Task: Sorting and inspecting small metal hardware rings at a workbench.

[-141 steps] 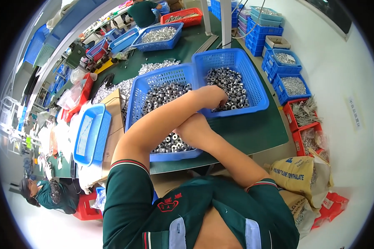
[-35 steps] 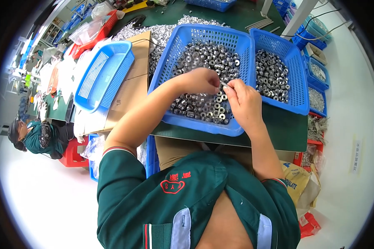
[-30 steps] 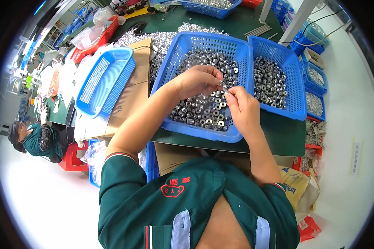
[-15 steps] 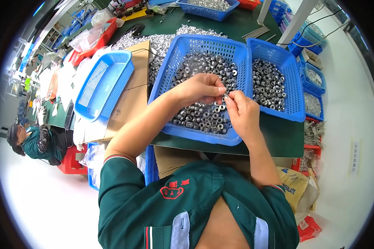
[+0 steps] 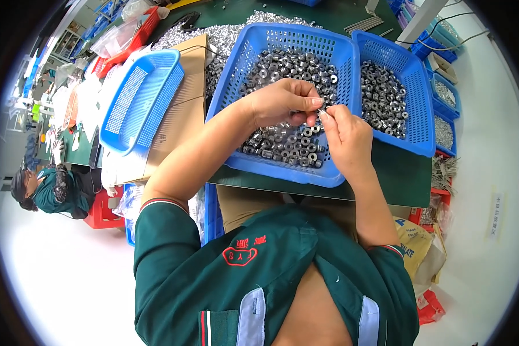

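Note:
Over a blue perforated basket of small metal rings, my two hands meet at the fingertips. My left hand is closed, thumb pressed against curled fingers. My right hand pinches with thumb and forefinger right beside it. A small silvery piece shows between the fingertips; most of it is covered, and its kind is unclear. Beneath the hands, the loose rings are dark and steel-coloured with round holes.
A second blue basket of similar rings adjoins on the right. At left, an empty blue basket rests tilted on cardboard. Shiny metal parts are heaped behind. A co-worker sits far left. Thin rods lie at the back.
The view has shifted, so the baskets and table sit higher in the picture. My hands stay together at the fingertips over the same basket, the small piece still between them.

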Demonstrator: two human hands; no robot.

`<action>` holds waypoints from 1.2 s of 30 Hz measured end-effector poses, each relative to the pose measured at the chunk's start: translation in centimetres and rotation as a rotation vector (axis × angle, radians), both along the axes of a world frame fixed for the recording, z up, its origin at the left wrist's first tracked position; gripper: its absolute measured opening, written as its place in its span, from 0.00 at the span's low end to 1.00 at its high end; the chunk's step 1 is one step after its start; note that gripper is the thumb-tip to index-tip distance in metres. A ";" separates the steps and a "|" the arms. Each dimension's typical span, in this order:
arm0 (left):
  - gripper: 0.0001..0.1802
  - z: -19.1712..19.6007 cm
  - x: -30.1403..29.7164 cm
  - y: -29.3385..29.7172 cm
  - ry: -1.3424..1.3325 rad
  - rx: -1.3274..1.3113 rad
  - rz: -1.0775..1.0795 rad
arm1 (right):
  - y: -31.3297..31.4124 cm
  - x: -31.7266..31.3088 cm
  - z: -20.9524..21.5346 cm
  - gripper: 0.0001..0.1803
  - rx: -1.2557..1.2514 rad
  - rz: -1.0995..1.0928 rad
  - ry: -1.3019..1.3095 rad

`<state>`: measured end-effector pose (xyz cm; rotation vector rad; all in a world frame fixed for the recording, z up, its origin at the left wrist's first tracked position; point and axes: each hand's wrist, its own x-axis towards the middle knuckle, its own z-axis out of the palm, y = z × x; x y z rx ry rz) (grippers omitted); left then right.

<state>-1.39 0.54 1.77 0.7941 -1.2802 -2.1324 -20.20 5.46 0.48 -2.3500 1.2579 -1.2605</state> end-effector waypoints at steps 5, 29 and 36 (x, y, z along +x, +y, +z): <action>0.08 0.5 0.0 0.1 0.055 -0.057 0.023 | -0.1 0.0 0.0 0.08 0.078 0.006 -0.062; 0.11 -1.0 0.5 0.9 -1.240 -0.960 -0.463 | 0.0 -0.1 0.0 0.10 0.066 0.032 -0.099; 0.08 0.7 0.9 -0.1 -0.143 -0.072 -0.098 | 0.0 -0.2 0.0 0.09 0.089 0.032 -0.130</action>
